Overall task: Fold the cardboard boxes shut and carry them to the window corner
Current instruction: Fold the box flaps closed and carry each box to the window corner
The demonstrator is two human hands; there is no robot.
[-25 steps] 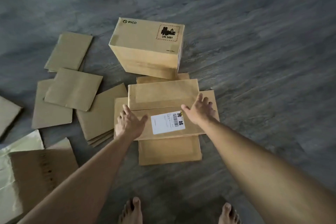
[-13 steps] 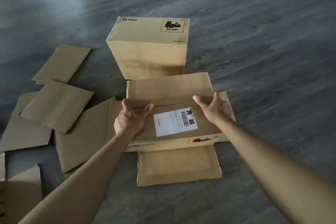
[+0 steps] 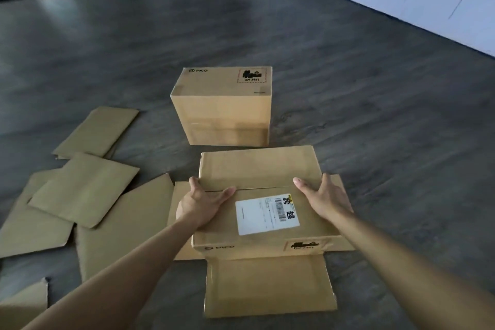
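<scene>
Grey wood-grain floor (image 3: 375, 120) fills the frame, with a white wall along the upper right edge and dark clutter at the top left.

At lower centre sits the box being closed (image 3: 267, 225), its top panel bearing a white shipping label (image 3: 266, 214). One flap (image 3: 258, 167) folds in from the far side and meets that panel at a seam, while another flap (image 3: 269, 285) lies open flat on the floor at the bottom of the frame; side flaps stick out to the left and right beneath the hands.

The left hand (image 3: 202, 205) lies on the left part of the top, fingers spread and fairly straight across the seam, thumb angled toward the label. The right hand (image 3: 322, 198) rests at the right edge, fingers extended and pointing up-frame. Neither hand wraps anything; both appear to press flat, probably to hold the folded flaps down and keep the box square while the remaining flaps are dealt with.

Just above it in the frame stands a closed box (image 3: 222, 107), printed with a logo and a hazard mark, likely already folded and awaiting carrying.

Flattened cardboard sheets (image 3: 83, 190) overlap across the left of the frame, out of the working space. No window corner is recognisable from here.
</scene>
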